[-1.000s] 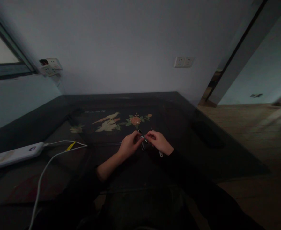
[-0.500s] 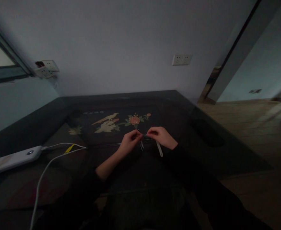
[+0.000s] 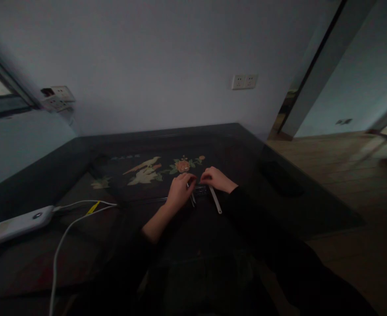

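Observation:
Above the dark table [image 3: 183, 232], my left hand [image 3: 179, 191] is closed in a pinch, its fingertips near those of my right hand. Whatever it grips is too small and dim to make out. A pair of thin, pale metal prongs [image 3: 193, 201] shows just below its fingers. My right hand [image 3: 217, 179] pinches too, thumb against fingers, and its contents are also unclear. Under it lies a flat white strip [image 3: 216, 202] with a small hole at its near end. Between the hands on the tabletop is a dark, shiny small item [image 3: 200, 191], partly covered.
A white power bank [image 3: 18, 224] lies at the left, with a white cable [image 3: 61, 240] bearing a yellow tag [image 3: 93, 207]. A dark oblong object [image 3: 281, 178] rests on the right side. Wall sockets [image 3: 244, 81] are behind the table.
My hands have drawn slightly apart at the fingertips, and the left has turned with its back more upward. The view has shifted a little, moving the scene left.

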Motion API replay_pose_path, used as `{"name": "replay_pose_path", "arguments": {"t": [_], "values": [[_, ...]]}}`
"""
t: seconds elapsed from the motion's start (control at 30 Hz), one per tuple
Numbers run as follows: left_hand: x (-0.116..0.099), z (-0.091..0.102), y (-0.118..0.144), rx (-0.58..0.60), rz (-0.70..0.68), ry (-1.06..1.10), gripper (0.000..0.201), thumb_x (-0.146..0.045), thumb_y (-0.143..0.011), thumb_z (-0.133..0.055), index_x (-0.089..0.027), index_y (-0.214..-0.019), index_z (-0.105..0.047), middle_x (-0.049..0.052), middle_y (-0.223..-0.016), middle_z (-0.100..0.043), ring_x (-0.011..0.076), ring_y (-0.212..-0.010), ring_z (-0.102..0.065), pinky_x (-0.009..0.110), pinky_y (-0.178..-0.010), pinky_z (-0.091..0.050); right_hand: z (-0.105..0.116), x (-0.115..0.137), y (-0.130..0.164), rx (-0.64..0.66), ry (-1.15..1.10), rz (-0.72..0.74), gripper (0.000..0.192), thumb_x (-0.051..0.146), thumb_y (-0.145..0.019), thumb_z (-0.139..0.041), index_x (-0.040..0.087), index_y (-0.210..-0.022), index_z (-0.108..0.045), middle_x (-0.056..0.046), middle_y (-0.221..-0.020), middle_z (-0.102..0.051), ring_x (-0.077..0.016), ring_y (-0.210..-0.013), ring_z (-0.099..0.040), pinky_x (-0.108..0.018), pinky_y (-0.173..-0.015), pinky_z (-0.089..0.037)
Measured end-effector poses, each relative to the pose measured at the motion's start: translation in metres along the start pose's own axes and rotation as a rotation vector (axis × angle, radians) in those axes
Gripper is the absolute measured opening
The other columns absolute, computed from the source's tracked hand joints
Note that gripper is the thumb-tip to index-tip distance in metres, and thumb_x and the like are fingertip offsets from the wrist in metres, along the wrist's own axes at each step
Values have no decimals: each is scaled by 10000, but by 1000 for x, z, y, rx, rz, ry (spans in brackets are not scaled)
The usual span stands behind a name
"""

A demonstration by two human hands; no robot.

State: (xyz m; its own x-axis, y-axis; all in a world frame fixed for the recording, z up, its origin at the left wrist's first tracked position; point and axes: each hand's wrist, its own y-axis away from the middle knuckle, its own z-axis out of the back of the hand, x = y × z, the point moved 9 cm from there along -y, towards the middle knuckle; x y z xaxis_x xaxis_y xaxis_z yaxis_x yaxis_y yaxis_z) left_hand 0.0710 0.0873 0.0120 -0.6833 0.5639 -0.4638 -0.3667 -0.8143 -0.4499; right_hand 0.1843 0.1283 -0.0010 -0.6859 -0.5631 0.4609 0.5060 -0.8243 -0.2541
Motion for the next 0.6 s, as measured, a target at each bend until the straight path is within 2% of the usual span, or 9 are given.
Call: {"name": "replay_pose_path", "arguments": {"t": [0.23,0.6], "values": [[3,-8,7,55,37,-139,180,-236,-905,-499,-218,-1025,-632,52,-1038,-675,219,-1023,-573,380,-893,-383,-7,1,0,35,125,67,116,233,-861,-659,151,-849,-741,-68,-839,-623,-183,-872,-504,-287,-798,-345],[6,-17,10,134,85,-163,176,-229,-894,-504,-224,-1021,-625,52,-1064,-672,234,-1052,-562,407,-913,-364,-20,3,1,47,165,84,108,215,-886,-619,161,-887,-714,-70,-886,-583,-188,-906,-495,-281,-800,-356]]}}
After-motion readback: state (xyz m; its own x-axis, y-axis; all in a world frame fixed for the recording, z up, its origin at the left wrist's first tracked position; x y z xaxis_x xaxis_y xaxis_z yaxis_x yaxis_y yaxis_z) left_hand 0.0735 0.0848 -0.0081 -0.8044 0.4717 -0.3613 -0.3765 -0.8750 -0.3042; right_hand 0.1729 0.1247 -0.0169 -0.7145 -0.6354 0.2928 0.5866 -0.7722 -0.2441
